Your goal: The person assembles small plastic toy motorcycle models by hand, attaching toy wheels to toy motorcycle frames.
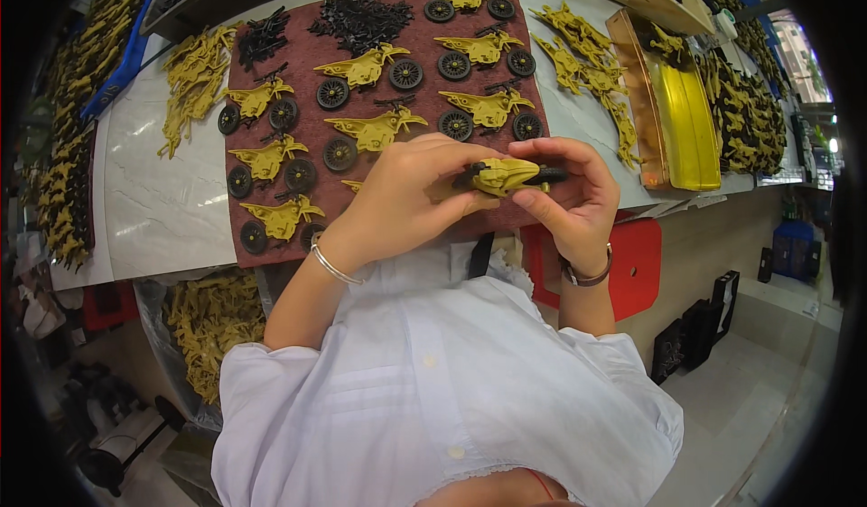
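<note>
Over the near edge of a dark red cloth (432, 92), my two hands hold a small yellow toy motorcycle (504, 176) with black wheels. My left hand (406, 186) grips its left end between thumb and fingers and hides most of that wheel. Around the right end, my right hand (578, 191) is curled, thumb and fingers at the black wheel. Rows of similar toy motorcycles (370, 132) lie on the cloth beyond my hands, several with black handlebar-like parts beside them. My left forearm and hand cover part of the nearest ones.
Black small parts (361, 21) are heaped at the cloth's far side. Loose yellow body parts lie in piles left (194, 83) and right (587, 65). A yellow-lined box (691, 132) stands at the right. Below the table are a red stool (637, 268) and a bag of yellow parts (217, 326).
</note>
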The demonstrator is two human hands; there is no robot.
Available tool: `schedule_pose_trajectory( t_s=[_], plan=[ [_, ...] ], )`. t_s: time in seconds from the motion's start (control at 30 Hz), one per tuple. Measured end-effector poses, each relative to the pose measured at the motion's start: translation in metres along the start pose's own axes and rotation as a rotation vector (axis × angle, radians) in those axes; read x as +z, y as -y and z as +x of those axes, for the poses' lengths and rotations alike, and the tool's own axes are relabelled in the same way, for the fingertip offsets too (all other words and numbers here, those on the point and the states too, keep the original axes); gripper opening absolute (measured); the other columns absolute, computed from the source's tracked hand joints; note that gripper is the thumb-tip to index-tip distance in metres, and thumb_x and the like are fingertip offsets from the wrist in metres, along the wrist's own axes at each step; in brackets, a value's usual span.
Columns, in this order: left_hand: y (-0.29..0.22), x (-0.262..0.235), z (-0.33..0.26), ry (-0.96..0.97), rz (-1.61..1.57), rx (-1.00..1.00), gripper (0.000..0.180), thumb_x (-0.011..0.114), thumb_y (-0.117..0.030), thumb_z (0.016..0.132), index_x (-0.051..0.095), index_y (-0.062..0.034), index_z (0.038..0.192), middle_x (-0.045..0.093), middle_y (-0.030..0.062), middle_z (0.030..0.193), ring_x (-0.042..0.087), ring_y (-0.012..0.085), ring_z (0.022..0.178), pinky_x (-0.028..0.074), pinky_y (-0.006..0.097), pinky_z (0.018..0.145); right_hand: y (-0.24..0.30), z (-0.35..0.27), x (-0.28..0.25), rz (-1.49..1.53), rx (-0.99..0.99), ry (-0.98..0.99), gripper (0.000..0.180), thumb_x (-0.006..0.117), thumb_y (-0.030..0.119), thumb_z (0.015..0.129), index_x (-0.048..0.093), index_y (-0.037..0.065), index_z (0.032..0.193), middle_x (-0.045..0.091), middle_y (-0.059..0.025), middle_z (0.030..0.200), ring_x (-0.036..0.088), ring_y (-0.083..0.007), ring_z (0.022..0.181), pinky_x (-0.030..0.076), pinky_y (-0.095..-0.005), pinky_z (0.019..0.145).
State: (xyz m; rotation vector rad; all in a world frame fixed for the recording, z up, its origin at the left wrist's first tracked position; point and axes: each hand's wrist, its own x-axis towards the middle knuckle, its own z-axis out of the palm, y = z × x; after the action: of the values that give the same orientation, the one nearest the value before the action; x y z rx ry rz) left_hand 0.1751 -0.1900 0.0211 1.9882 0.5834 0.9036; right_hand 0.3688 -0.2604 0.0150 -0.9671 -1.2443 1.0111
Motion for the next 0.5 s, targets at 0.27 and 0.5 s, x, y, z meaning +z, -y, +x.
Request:
schedule_pose_trajectory(
  t_s=[0.27, 0.5],
  plan=[
    [0.001, 0.01, 0.0, -0.034, -0.034, 0.047, 0.031, 0.072, -0.003, 0.074, 0.065, -0.0001, 0.104, 0.068, 0.0133, 0.096, 0.067, 0.0262, 0.086, 0.052, 0.032, 0.074, 0.006, 0.0, -0.005, -0.073, -0.058, -0.043, 0.042, 0.073, -0.008, 0.073, 0.058, -0.006, 0.112, 0.066, -0.0138, 0.1, 0.063, -0.0196, 0.095, 0.051, -0.0308, 0.084],
    [0.002, 0.015, 0.003, -0.019, -0.068, 0.049, 0.029, 0.073, -0.006, 0.076, 0.065, -0.0008, 0.103, 0.068, 0.0136, 0.095, 0.067, 0.027, 0.083, 0.052, 0.032, 0.073, 0.002, -0.002, -0.014, -0.117, -0.166, 0.031, 0.026, 0.074, -0.007, 0.072, 0.063, -0.005, 0.095, 0.067, -0.0181, 0.095, 0.064, -0.0264, 0.095, 0.051, -0.0349, 0.083]
  ],
)
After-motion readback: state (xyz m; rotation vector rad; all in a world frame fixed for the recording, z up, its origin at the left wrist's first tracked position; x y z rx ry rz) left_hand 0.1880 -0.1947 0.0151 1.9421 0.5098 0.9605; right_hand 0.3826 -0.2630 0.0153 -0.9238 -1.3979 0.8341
